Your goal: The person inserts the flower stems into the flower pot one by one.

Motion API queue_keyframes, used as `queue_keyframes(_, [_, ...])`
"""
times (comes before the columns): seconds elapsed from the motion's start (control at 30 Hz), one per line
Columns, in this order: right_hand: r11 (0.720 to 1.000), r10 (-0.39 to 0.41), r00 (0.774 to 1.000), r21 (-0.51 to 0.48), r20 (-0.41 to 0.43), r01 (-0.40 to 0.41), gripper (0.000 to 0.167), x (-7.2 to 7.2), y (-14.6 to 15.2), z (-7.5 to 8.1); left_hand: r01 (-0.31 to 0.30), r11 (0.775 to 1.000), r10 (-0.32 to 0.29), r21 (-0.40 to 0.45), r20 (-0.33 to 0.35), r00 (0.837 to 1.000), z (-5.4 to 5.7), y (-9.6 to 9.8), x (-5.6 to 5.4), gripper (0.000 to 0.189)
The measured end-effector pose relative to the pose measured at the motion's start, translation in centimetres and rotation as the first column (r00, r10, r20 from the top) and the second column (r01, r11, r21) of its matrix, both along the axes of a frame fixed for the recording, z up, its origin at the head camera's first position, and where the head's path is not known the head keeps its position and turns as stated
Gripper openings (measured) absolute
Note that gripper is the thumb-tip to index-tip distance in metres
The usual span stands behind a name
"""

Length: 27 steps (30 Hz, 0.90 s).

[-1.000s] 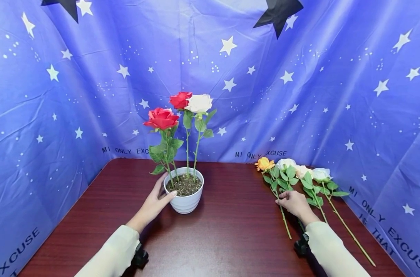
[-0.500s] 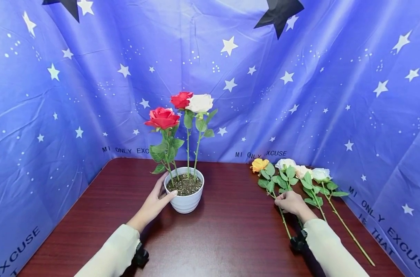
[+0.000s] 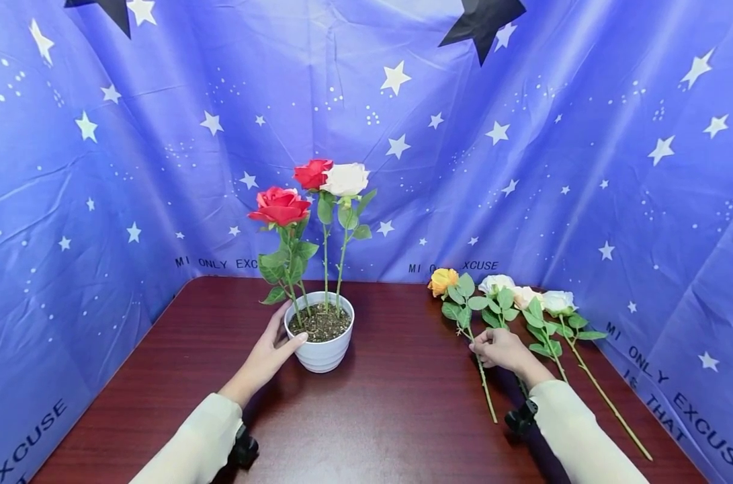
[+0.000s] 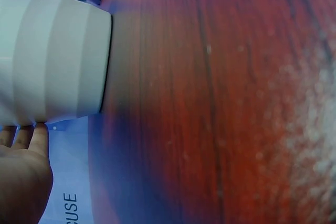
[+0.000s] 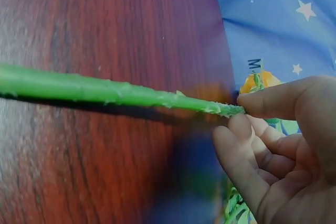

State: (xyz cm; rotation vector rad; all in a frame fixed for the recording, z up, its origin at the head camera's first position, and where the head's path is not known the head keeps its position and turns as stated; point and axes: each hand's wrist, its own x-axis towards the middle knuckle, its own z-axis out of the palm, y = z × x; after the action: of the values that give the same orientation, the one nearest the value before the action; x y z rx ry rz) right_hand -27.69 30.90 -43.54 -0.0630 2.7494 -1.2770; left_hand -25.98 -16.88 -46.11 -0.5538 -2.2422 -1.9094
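yellow rose [image 3: 443,282]: located at the right of the work area, bloom near the table's far edge, stem pointing back toward the person. surroundings, by size: a blue curtain [image 3: 318,121] printed with stars and lettering encloses the sides and back; a dark red-brown table [image 3: 396,410] fills the floor of the space. white pot [image 3: 324,357], ridged, holds soil and upright red and white roses [image 3: 345,179]. left hand [image 3: 269,356] grasps the pot, thumb at the rim, fingers against the outer wall. right hand [image 3: 500,349] pinches the yellow rose's stem between thumb and fingertips, lying across the neighbouring stem and hiding part of it. three loose roses [image 3: 526,296], two white and one peach, lie just to the right. condition of the yellow rose: full orange-yellow bloom, green leaves below it, thin green stem with small thorny bumps; contact with the table cannot be determined.
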Motion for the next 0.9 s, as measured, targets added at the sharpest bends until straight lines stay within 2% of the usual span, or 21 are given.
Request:
queue_keyframes(0.17, [1.000,0.017,1.000,0.002,-0.022,-0.017,0.017,0.2,-0.6,0.4,-0.004,1.000,0.004,-0.010,0.001,1.000,0.0,0.0,0.0,0.076])
queue_keyframes(0.43, [0.999,0.051,0.990,-0.012,-0.128,-0.053,0.017,0.0,-1.7,1.4,-0.009,1.000,0.009,-0.006,0.014,1.000,0.0,0.0,0.1,0.076])
queue_keyframes(0.57, [0.995,0.073,0.981,-0.053,-0.181,-0.084,0.018,-0.2,-2.3,2.3,-0.006,1.000,0.006,-0.003,0.012,1.000,0.0,-0.1,0.0,0.076])
queue_keyframes(0.9, [0.989,0.134,0.950,-0.019,-0.283,-0.145,0.017,-0.4,-3.8,4.3,-0.003,1.000,0.003,0.005,0.001,1.000,-0.1,0.0,0.0,0.076])
